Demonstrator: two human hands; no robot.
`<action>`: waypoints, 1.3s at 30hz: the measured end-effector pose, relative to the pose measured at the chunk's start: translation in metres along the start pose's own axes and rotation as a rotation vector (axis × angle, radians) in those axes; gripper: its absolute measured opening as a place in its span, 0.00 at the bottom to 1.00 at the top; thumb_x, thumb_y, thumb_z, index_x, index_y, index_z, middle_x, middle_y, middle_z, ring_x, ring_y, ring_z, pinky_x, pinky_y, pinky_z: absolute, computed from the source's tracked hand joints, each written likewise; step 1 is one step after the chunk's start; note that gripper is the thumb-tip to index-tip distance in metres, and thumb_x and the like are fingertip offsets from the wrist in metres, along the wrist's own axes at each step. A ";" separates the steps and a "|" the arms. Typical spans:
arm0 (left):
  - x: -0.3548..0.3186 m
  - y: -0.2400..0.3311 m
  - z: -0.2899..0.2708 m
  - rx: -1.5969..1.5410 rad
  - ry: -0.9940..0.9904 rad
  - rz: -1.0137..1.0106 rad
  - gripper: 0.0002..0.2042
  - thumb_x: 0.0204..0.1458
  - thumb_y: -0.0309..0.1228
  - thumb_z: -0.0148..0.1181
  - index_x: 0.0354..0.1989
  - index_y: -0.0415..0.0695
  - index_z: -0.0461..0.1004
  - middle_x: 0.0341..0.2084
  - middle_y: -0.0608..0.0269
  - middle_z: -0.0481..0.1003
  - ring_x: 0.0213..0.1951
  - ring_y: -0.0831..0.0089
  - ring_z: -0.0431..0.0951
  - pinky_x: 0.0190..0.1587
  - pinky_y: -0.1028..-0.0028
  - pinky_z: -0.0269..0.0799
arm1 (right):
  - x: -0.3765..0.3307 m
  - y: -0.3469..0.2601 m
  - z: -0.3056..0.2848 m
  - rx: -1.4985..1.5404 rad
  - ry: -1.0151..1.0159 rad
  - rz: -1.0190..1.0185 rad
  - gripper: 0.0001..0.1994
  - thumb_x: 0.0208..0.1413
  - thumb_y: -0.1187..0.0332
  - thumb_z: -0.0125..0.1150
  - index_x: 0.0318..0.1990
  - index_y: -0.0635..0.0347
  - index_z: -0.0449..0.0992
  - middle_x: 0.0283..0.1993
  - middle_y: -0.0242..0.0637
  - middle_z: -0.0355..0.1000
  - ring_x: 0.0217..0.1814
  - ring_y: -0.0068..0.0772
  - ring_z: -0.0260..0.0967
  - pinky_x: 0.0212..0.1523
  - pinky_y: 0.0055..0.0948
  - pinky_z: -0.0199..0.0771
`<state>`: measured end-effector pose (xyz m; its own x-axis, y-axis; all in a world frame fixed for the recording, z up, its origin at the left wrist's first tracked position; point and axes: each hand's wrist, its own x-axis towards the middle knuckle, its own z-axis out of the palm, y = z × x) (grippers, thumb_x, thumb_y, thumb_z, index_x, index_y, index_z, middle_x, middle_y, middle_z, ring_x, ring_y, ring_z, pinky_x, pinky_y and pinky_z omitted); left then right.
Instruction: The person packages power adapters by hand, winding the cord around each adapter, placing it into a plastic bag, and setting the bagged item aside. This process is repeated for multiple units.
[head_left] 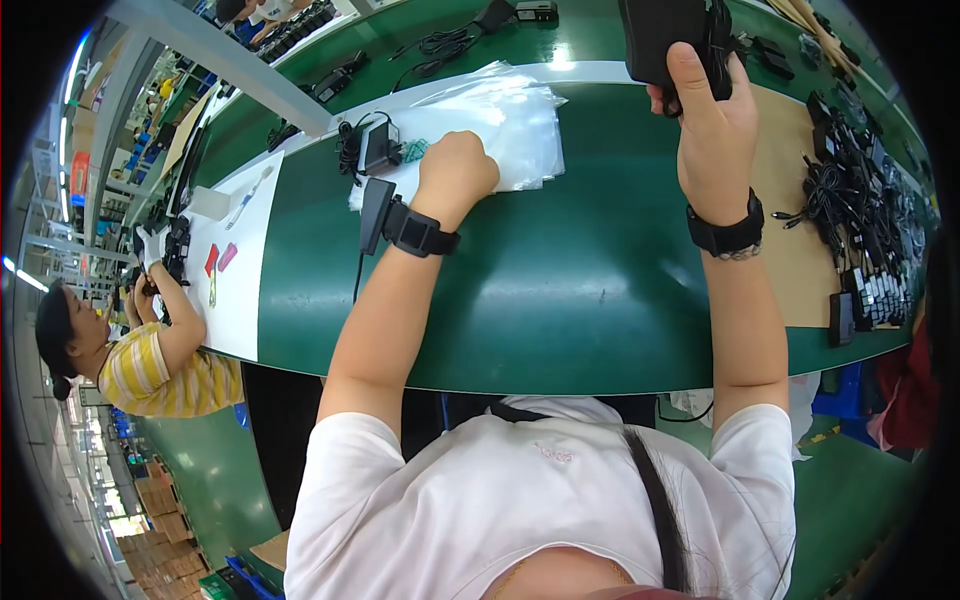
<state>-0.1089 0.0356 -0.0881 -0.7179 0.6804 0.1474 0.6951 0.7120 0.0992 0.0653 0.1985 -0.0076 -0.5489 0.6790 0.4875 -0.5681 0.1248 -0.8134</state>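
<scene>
My right hand [712, 135] is raised over the far right of the green table, wrapped round a black power adapter [665, 40] with its bundled cord. My left hand [458, 172] is curled in a fist against a stack of clear plastic bags [525, 125]; whatever its fingers hold is hidden. Just left of that fist, a small black plug adapter [380, 148] with a coiled cable lies on the bags, next to a small green patterned piece [414, 150]. Both wrists wear black bands, and a black box sits at the left one.
Many black adapters with cords [865, 220] are heaped on brown cardboard [800, 270] at the right. More adapters [450, 42] lie on the green strip beyond. A white sheet [240, 270] covers the table's left, where a person in yellow stripes [160, 350] works. A grey post [230, 65] crosses the upper left.
</scene>
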 end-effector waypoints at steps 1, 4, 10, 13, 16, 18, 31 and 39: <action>0.004 -0.003 0.000 0.000 -0.038 -0.009 0.13 0.35 0.34 0.58 0.24 0.33 0.75 0.24 0.41 0.73 0.28 0.46 0.74 0.34 0.60 0.72 | 0.001 0.000 -0.002 -0.013 -0.022 -0.028 0.17 0.51 0.58 0.60 0.38 0.64 0.67 0.29 0.30 0.68 0.27 0.20 0.62 0.29 0.19 0.62; 0.015 -0.014 -0.001 -0.043 -0.056 0.035 0.14 0.35 0.35 0.59 0.23 0.33 0.75 0.23 0.39 0.73 0.26 0.45 0.73 0.33 0.59 0.71 | 0.000 -0.003 0.000 -0.042 -0.014 -0.057 0.17 0.51 0.58 0.61 0.38 0.64 0.67 0.29 0.30 0.68 0.27 0.20 0.63 0.29 0.19 0.62; 0.008 -0.025 -0.021 -0.926 -0.171 -0.338 0.12 0.39 0.31 0.64 0.21 0.32 0.74 0.18 0.56 0.73 0.21 0.68 0.74 0.24 0.73 0.71 | -0.001 0.002 -0.002 -0.065 0.004 -0.053 0.17 0.51 0.59 0.61 0.38 0.63 0.67 0.29 0.30 0.69 0.27 0.19 0.63 0.29 0.18 0.63; 0.002 -0.035 -0.019 -1.164 -0.131 -0.392 0.09 0.43 0.27 0.63 0.23 0.32 0.73 0.15 0.64 0.70 0.19 0.78 0.70 0.23 0.80 0.69 | -0.003 0.000 0.001 -0.069 0.010 -0.041 0.16 0.51 0.59 0.61 0.38 0.63 0.67 0.29 0.29 0.69 0.27 0.19 0.63 0.29 0.18 0.63; -0.002 -0.044 -0.018 -1.217 -0.157 -0.402 0.09 0.44 0.27 0.62 0.21 0.34 0.72 0.14 0.65 0.68 0.17 0.78 0.68 0.22 0.81 0.67 | -0.002 0.003 0.002 -0.080 -0.007 -0.020 0.16 0.51 0.59 0.61 0.38 0.63 0.67 0.29 0.29 0.69 0.27 0.18 0.63 0.29 0.17 0.62; -0.007 -0.044 -0.021 -1.135 -0.136 -0.376 0.11 0.43 0.30 0.63 0.19 0.35 0.71 0.12 0.67 0.67 0.16 0.78 0.68 0.20 0.81 0.64 | -0.002 0.007 0.002 -0.081 -0.034 -0.020 0.16 0.51 0.59 0.61 0.38 0.63 0.67 0.29 0.29 0.69 0.27 0.18 0.63 0.29 0.17 0.62; -0.058 0.011 -0.018 -0.550 0.204 -0.017 0.21 0.30 0.40 0.71 0.13 0.38 0.65 0.12 0.51 0.69 0.18 0.54 0.71 0.23 0.67 0.66 | -0.046 0.068 0.048 0.673 -0.247 0.864 0.16 0.59 0.58 0.48 0.45 0.62 0.67 0.30 0.30 0.65 0.27 0.23 0.62 0.45 0.42 0.71; -0.057 -0.008 -0.024 -0.968 0.198 -0.173 0.14 0.39 0.33 0.66 0.17 0.38 0.67 0.12 0.63 0.68 0.15 0.75 0.67 0.20 0.75 0.62 | -0.042 0.082 0.049 -0.075 -0.209 0.419 0.17 0.52 0.62 0.60 0.44 0.64 0.67 0.34 0.30 0.68 0.29 0.20 0.65 0.31 0.17 0.66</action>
<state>-0.0729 -0.0133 -0.0736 -0.8539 0.4771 0.2080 0.3767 0.2907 0.8795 0.0121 0.1445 -0.0791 -0.8375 0.5228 0.1592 -0.2291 -0.0715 -0.9708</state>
